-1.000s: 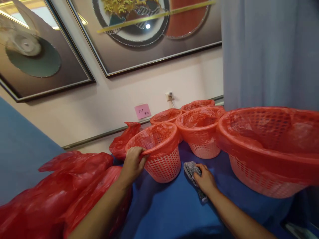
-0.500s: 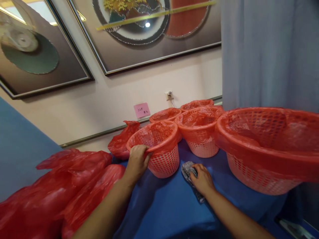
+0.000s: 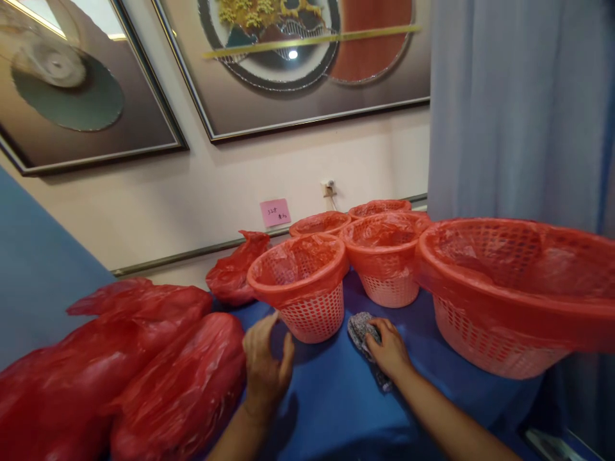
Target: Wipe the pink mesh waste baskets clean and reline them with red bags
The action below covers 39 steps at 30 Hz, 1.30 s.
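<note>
Left hand (image 3: 266, 365) open, fingers spread, holding nothing; it hovers just short of the base of the small red perforated plastic basket (image 3: 312, 314), apparently not touching it. Right hand (image 3: 391, 349) lies palm down, fingers curled over a crumpled grey cloth (image 3: 359, 325), which sits on the blue tablecloth (image 3: 331, 403) between that basket and the large red mesh basket (image 3: 500, 346) at right. Progress, as judged: the small basket carries a red plastic liner (image 3: 298, 291) folded fully over its rim. The second small lined basket (image 3: 387, 256), the two lined baskets at the back (image 3: 319, 223) and the large one are likewise dressed. No bare basket is in view. The heap of loose red plastic bags (image 3: 144, 371) at left lies unused. How much of the cloth-covered top has been wiped cannot be told. Room: a strip of bare blue surface runs forward from the cloth toward the person. The heap crowds the left arm; the large basket's rim overhangs close beside the right forearm. Behind, baskets stand tight together near the wall, and a grey curtain (image 3: 509, 109) closes off the right. The table edge shows only at the lower right corner.
</note>
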### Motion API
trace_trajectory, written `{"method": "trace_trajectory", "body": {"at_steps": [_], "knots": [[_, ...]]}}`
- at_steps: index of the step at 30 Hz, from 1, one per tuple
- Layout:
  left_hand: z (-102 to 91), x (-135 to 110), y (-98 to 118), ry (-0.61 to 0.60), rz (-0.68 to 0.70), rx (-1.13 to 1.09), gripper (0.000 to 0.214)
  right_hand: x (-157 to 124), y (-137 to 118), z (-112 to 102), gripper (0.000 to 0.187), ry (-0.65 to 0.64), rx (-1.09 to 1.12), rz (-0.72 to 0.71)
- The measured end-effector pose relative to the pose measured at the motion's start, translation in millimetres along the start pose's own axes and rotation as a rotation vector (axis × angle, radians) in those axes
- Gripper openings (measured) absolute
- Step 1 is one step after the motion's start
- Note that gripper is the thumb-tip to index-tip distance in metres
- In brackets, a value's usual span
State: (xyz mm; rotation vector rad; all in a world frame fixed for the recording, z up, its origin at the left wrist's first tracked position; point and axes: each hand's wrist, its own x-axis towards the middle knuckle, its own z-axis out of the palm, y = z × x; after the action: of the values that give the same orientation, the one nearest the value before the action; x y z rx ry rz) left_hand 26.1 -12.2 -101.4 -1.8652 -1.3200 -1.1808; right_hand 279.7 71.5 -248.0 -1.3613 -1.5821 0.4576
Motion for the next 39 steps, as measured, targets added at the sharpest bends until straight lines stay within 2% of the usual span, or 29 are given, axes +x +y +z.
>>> {"method": "trace_trajectory", "body": {"at_steps": [2, 4, 7, 10, 15, 18, 21, 25, 33, 36, 39], "knots": [[2.5, -38, -4, -0.167, -0.136, -0.125, 0.052, -2, 3, 1, 0.032, 0.016, 0.021, -0.018], [7.3, -69, -9, -0.280, -0.275, -0.225, 0.043, -4, 5, 2, 0.032, 0.023, 0.025, -0.019], [12.4, -87, -16, -0.332, -0.383, -0.267, 0.035, -4, 7, 4, 0.032, 0.016, 0.006, -0.013], [9.6, -65, -19, -0.264, -0.302, -0.200, 0.036, -5, 7, 6, 0.031, 0.007, -0.008, -0.025], [-1.5, 20, -16, -0.071, -0.003, -0.013, 0.041, -5, 5, 5, 0.030, 0.016, -0.018, -0.043], [1.7, 63, -14, -0.074, 0.089, 0.028, 0.042, -5, 2, 4, 0.030, 0.018, -0.027, -0.045], [12.7, 85, -15, -0.163, 0.115, 0.046, 0.041, -5, 1, 3, 0.032, 0.004, -0.026, -0.042], [24.3, 89, -14, -0.253, 0.090, 0.062, 0.030, -3, 1, 3, 0.032, -0.022, -0.012, -0.042], [26.8, 91, -11, -0.223, 0.099, 0.078, 0.022, -3, -5, 1, 0.030, -0.044, -0.018, -0.013], [23.8, 83, -6, -0.108, 0.126, 0.060, 0.034, -3, -5, -1, 0.031, -0.042, -0.017, -0.012], [19.5, 57, 2, 0.029, 0.132, 0.046, 0.052, -3, -5, -1, 0.031, -0.048, -0.009, -0.016]]}}
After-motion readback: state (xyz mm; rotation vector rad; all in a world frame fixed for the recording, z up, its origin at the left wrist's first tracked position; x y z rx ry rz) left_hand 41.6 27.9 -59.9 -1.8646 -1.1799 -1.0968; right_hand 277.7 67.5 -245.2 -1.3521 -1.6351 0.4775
